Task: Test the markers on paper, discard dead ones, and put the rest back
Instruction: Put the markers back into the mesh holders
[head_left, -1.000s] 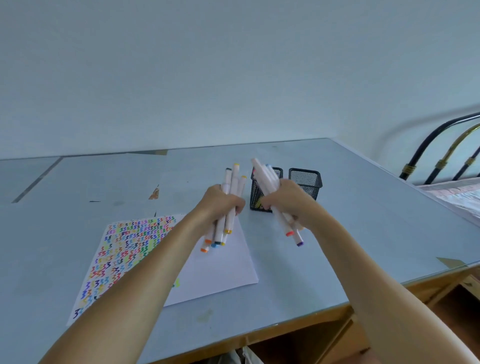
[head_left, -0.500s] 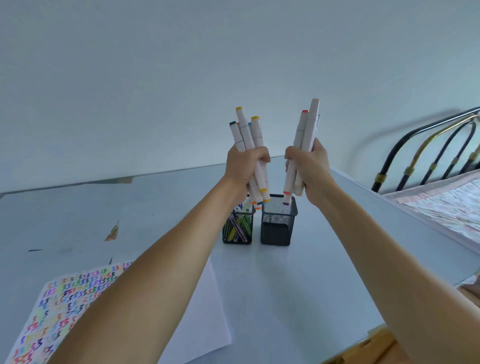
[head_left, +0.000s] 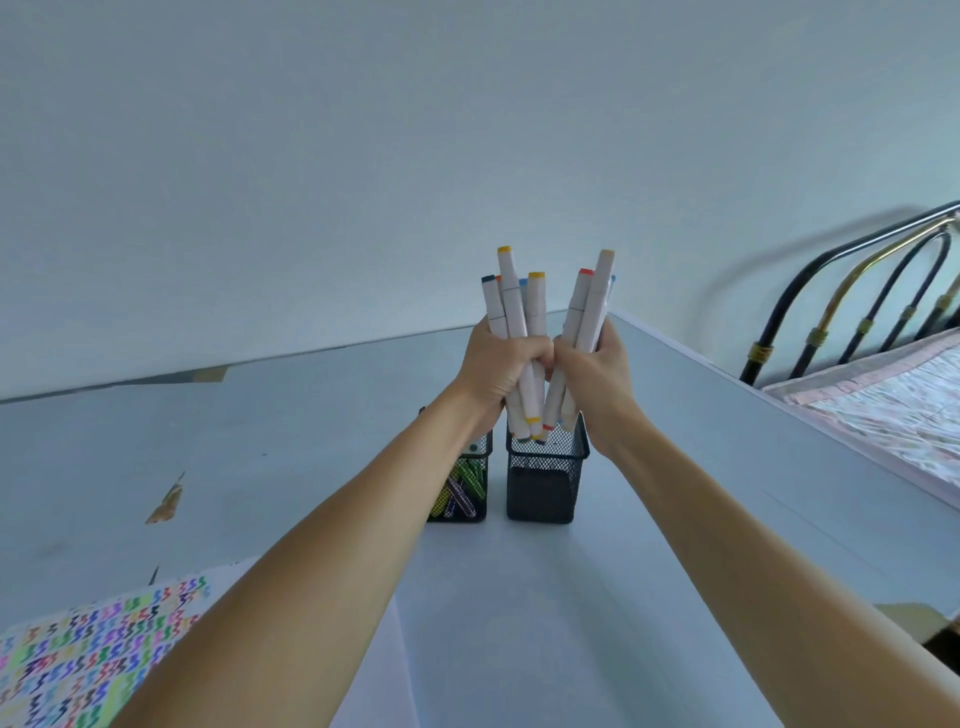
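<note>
My left hand (head_left: 496, 366) grips a bundle of several white markers (head_left: 514, 312) with coloured ends, held upright. My right hand (head_left: 592, 371) grips a second bundle of white markers (head_left: 589, 306), also upright. The two hands touch knuckle to knuckle. Both bundles hang just above the right black mesh cup (head_left: 545, 483), their lower tips at its rim. The left black mesh cup (head_left: 462, 493) holds several coloured markers and is partly hidden behind my left forearm. The test paper (head_left: 93, 649), covered in coloured squiggles, lies at the lower left.
The grey-blue table (head_left: 675, 467) has a chipped patch (head_left: 166, 501) on its left side. A black and brass bed frame (head_left: 857, 291) and a patterned bedspread (head_left: 883, 405) stand close along the table's right edge. A pale wall rises behind.
Both hands have come together until they touch, and the two bundles have sunk a little toward the right mesh cup. The view has tilted slightly.
</note>
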